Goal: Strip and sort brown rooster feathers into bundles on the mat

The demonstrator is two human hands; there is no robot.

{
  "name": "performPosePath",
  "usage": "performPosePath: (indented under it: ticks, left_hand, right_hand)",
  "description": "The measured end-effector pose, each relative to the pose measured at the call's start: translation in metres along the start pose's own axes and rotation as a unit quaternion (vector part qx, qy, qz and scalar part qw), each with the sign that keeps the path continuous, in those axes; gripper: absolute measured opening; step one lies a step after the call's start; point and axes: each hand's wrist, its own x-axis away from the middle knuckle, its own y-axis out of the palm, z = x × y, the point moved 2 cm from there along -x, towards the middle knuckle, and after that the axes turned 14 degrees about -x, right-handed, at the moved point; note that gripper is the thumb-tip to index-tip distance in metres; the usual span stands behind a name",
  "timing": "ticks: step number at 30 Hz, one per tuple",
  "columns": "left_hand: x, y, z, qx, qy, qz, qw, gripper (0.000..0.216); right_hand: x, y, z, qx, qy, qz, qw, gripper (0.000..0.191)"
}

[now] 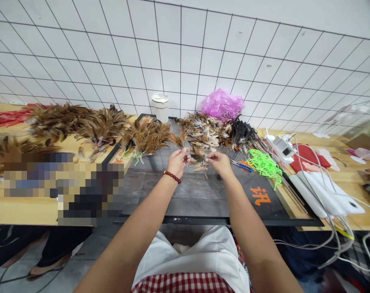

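My left hand (178, 162), with a dark red bead bracelet (172, 176) at the wrist, pinches a small bunch of brown feathers (180, 138) by its lower end, tips fanned upward. Just to its right, my right hand (219, 162) has thumb and forefinger closed over some loose pale feathers; whatever is between those fingertips is too small to make out. Behind both hands lies a heap of mixed brown and cream feathers (205, 136). A pile of brown feather bunches (148, 136), with bits of green cord, sits left of my left hand.
Blue-handled pliers (241, 165) and a tangle of bright green cord (264, 165) lie to the right, near black feathers (243, 132). A pink plastic bag (223, 105) and white lidded cup (160, 106) stand by the wall. White cables and a power strip (281, 148) occupy the right side.
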Motion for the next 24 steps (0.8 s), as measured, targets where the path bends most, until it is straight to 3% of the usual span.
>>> performPosePath:
  ticks: [4,7,10,12,14,17,20,24]
  left_hand:
    - [0.000,-0.001,0.000,0.007,0.005,0.005,1.000,0.020]
    - [0.000,0.000,-0.001,0.005,0.007,-0.004,1.000,0.021]
    - [-0.001,0.002,-0.001,-0.012,0.020,-0.013,1.000,0.022]
    - [-0.002,0.001,0.001,-0.048,0.053,0.014,0.997,0.021]
    - [-0.002,-0.001,0.005,-0.105,0.112,0.074,0.985,0.018]
    - [0.001,0.000,0.010,-0.157,0.179,0.117,0.964,0.016]
    - [0.006,0.006,0.009,-0.124,0.123,0.037,0.984,0.018]
    - [0.012,0.010,0.006,-0.091,0.025,-0.034,0.995,0.018]
  right_hand:
    - [0.004,0.001,-0.002,0.184,-0.064,0.035,0.980,0.019]
    - [0.007,0.008,-0.003,0.241,-0.068,0.029,0.968,0.028]
    - [0.005,0.015,-0.002,0.253,-0.086,0.021,0.964,0.024]
    - [0.001,0.016,0.000,0.191,-0.078,0.014,0.978,0.019]
    - [-0.002,0.015,-0.001,0.063,-0.056,0.025,0.996,0.020]
    - [0.000,0.013,-0.007,-0.126,-0.017,0.031,0.991,0.025]
    - [0.005,0.016,-0.013,-0.207,0.032,-0.036,0.977,0.028]
    - [0.009,0.017,-0.017,-0.227,0.014,-0.073,0.971,0.029]
